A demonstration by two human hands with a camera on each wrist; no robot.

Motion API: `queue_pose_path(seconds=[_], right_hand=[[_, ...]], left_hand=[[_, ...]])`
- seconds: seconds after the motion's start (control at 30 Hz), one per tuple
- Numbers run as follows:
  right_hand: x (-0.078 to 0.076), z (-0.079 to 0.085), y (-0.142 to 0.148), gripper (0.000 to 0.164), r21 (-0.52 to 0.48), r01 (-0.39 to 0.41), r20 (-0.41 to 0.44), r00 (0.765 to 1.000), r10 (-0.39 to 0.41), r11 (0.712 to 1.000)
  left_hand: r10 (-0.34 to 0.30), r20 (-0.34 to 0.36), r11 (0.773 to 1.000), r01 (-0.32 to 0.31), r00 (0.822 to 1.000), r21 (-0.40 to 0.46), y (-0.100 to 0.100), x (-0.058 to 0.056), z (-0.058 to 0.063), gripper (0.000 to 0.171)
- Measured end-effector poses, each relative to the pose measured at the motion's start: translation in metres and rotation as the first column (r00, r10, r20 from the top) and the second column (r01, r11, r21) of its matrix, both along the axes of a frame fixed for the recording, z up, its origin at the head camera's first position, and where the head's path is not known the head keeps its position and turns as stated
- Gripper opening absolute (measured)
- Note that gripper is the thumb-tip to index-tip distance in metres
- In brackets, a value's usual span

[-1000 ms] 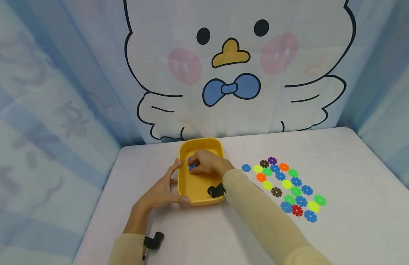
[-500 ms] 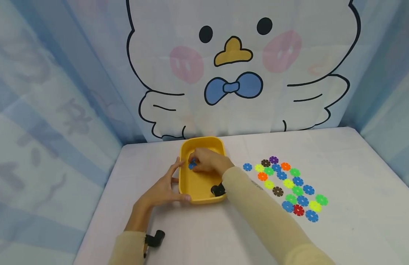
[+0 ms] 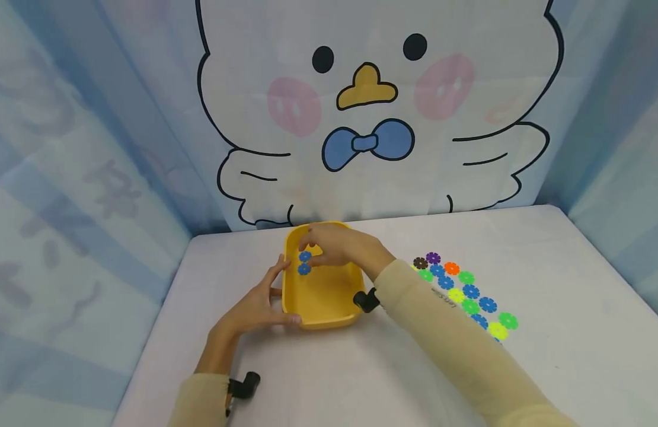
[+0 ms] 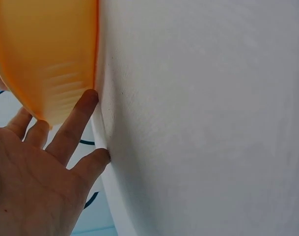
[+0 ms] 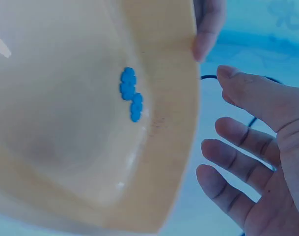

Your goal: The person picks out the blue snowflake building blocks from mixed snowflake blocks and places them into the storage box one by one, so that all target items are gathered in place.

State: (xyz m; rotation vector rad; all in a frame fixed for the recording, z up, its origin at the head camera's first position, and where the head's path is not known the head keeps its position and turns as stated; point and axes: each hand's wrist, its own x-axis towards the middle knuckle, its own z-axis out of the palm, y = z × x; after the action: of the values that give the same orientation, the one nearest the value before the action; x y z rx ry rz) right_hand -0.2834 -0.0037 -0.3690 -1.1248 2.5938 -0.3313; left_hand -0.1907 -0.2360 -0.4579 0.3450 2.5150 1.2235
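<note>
A yellow plastic tray (image 3: 329,302) lies at the table's back left. Inside it, near the left wall, are two blue notched discs, a farther one (image 3: 304,256) and a nearer one (image 3: 304,269). My left hand (image 3: 259,308) rests against the tray's left side with fingers spread; the left wrist view shows straight fingers on the tray wall (image 4: 46,54). Over the tray hovers my right hand (image 3: 334,243), fingers loosely bent. In the right wrist view that hand (image 5: 259,147) holds nothing and stands apart from the blue discs (image 5: 128,83).
Right of the tray several coloured notched discs (image 3: 470,306) are spread on the white table (image 3: 574,284). My right sleeve (image 3: 446,344) hides part of them. A cartoon-printed curtain (image 3: 371,190) hangs behind the table.
My right hand has let go of the blue discs and lifted up and slightly right, leaving both in the tray. The left hand keeps its place on the tray's side.
</note>
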Motion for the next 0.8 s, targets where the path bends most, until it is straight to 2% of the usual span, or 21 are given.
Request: queue_pose_path(seconds=[0.13,0.27,0.47,0.67,0.8], right_hand=[[0.011,0.016,0.004,0.043,-0.003,-0.027,-0.072,0.997,0.026,1.000],[0.020,0.024,0.012,0.041,-0.002,-0.050,-0.109,0.993,0.049,0.999],[0.033,0.033,0.032,0.041,-0.054,-0.083,-0.106,0.991,0.077,0.995],[0.048,0.036,0.058,0.041,-0.103,-0.051,-0.107,0.993,0.040,0.993],[0.053,0.034,0.078,0.039,-0.172,-0.046,-0.104,0.994,0.028,0.984]], left_hand=[[0.002,-0.010,1.000,-0.002,1.000,-0.006,-0.001,0.000,0.000,0.120],[-0.007,-0.004,1.000,0.007,1.000,0.007,0.000,-0.001,-0.001,0.121],[-0.012,0.005,1.000,0.012,1.000,0.012,0.004,-0.003,0.000,0.120],[0.000,-0.006,1.000,0.000,1.000,-0.004,0.004,-0.002,-0.001,0.121],[0.008,-0.007,1.000,-0.008,1.000,-0.007,0.002,0.000,-0.002,0.123]])
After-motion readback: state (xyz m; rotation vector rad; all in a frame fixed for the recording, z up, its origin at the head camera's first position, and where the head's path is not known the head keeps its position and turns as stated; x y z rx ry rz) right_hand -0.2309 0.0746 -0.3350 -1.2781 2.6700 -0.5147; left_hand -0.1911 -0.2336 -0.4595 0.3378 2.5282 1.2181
